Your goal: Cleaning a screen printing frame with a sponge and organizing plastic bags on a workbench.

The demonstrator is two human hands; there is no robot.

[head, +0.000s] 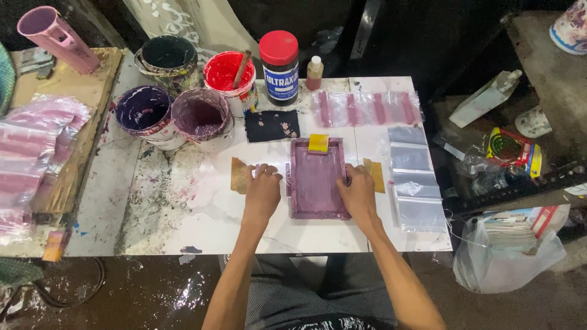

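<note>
On the white table (pixel 202 232), left hand (pixel 262 194) and right hand (pixel 359 194) lie flat, fingers loosely spread, touching the purple screen-printing frame (pixel 317 180); yellow squeegee (pixel 318 143) at its top edge.

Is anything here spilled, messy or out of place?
Yes. The white tabletop is spattered with dried purple and dark paint on its left part, below the purple-stained paint buckets. The wet floor below is blotched too. Both hands rest at the sides of the purple rectangular printing frame, which sits straight.

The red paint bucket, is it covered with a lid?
No, the red paint bucket is open, with a stick standing in the paint.
</note>
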